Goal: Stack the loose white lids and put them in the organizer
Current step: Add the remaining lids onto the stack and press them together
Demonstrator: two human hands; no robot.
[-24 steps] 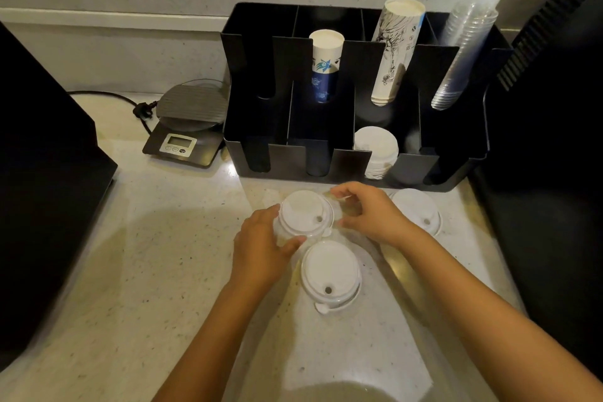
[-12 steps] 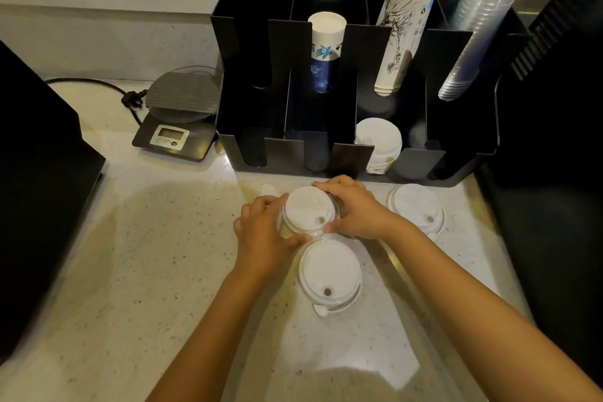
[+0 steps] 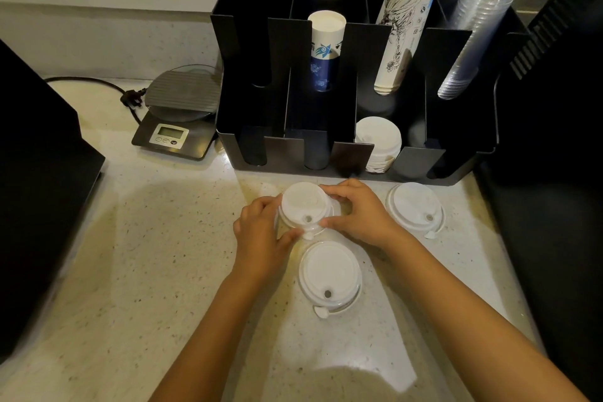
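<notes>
A small stack of white lids (image 3: 305, 207) sits on the counter just in front of the black organizer (image 3: 284, 148). My left hand (image 3: 261, 235) grips its left and near edge, and my right hand (image 3: 359, 212) grips its right side. Two more white lids lie loose: one (image 3: 329, 274) right below the held stack, one (image 3: 414, 207) to the right of my right hand. Inside the organizer, a stack of white lids (image 3: 378, 143) fills a front compartment right of centre.
The organizer also holds two sleeves of paper cups (image 3: 326, 49) (image 3: 404, 33) and clear plastic cups (image 3: 473, 42). A digital scale (image 3: 179, 111) with a black cable stands to its left. Dark machines flank the counter at left (image 3: 36, 173) and right (image 3: 548, 189).
Both hands have closed in tighter around the lid stack, and the right hand has slid to its right edge. The view has tilted down a little.
</notes>
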